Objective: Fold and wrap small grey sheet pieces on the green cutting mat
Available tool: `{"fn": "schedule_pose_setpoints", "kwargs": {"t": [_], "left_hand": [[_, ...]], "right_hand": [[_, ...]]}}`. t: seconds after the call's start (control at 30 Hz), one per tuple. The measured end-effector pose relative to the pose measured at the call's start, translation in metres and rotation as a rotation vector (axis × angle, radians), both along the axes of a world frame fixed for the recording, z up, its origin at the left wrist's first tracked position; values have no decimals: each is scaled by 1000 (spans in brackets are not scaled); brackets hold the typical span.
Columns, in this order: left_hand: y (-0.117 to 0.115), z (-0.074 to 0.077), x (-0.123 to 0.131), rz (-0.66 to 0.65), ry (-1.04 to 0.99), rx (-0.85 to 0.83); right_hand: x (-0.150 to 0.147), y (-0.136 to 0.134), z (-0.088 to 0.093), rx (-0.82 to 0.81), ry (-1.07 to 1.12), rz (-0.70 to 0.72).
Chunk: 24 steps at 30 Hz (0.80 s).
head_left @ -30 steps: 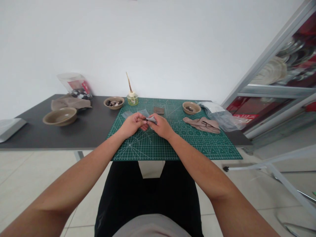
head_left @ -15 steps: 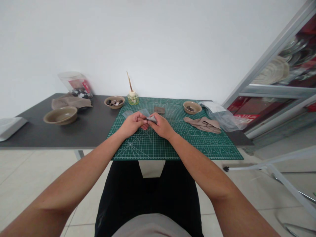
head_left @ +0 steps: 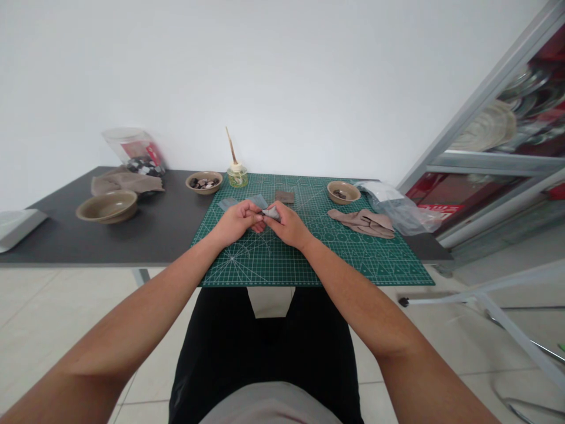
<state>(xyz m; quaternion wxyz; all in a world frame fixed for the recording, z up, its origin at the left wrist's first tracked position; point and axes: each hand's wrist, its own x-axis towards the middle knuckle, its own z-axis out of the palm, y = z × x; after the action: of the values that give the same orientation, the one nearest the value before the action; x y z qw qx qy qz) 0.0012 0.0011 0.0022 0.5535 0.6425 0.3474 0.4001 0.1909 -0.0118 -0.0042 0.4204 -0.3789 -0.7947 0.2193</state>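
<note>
My left hand (head_left: 237, 221) and my right hand (head_left: 289, 225) meet over the middle of the green cutting mat (head_left: 309, 259). Both are closed, pinching a small folded piece of grey material (head_left: 271, 213) between the fingertips; a small dark thing may sit inside the fold. Just behind the hands a flat grey sheet (head_left: 241, 202) lies on the mat, and a dark brown square piece (head_left: 284, 196) lies beyond it.
A small glass jar with a brush (head_left: 237, 175) stands at the mat's back edge. Bowls of small dark pieces (head_left: 203, 183) (head_left: 343, 192), an empty bowl (head_left: 107, 206), tan cloths (head_left: 364, 222) (head_left: 126, 183), a plastic bag (head_left: 397, 209) and a tipped container (head_left: 135, 152) lie around.
</note>
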Motion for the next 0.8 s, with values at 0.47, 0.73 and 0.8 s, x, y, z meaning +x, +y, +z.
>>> {"fn": "schedule_pose_setpoints", "kwargs": {"t": [0.47, 0.73, 0.8], "left_hand": [[0, 1, 0, 1, 15, -2], [-1, 0, 1, -2, 15, 5], [-1, 1, 1, 2, 17, 8]], "right_hand": [[-1, -1, 1, -21, 11, -34], [0, 0, 1, -22, 6, -9], [0, -1, 1, -28, 2, -27]]}}
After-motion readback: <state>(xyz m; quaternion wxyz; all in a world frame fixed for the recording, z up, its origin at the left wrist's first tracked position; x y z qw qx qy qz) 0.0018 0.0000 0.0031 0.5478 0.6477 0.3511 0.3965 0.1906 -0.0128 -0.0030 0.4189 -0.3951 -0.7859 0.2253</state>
